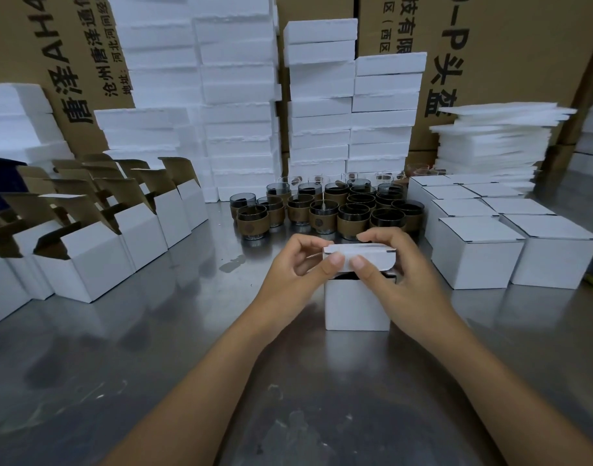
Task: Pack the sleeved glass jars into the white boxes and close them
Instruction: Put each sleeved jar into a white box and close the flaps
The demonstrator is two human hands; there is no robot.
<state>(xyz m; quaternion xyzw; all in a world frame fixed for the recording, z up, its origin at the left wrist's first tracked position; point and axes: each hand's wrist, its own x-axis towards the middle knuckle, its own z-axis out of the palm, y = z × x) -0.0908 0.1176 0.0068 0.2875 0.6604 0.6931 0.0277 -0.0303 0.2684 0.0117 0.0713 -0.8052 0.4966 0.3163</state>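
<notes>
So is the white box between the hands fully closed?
No: the left hand and right hand pinch the lid raised above the white box, with a dark gap showing beneath it.

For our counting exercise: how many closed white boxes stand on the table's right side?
8 closed boxes, two columns of four on the table's right, front pair nearest the right hand; more may be hidden behind.
</notes>
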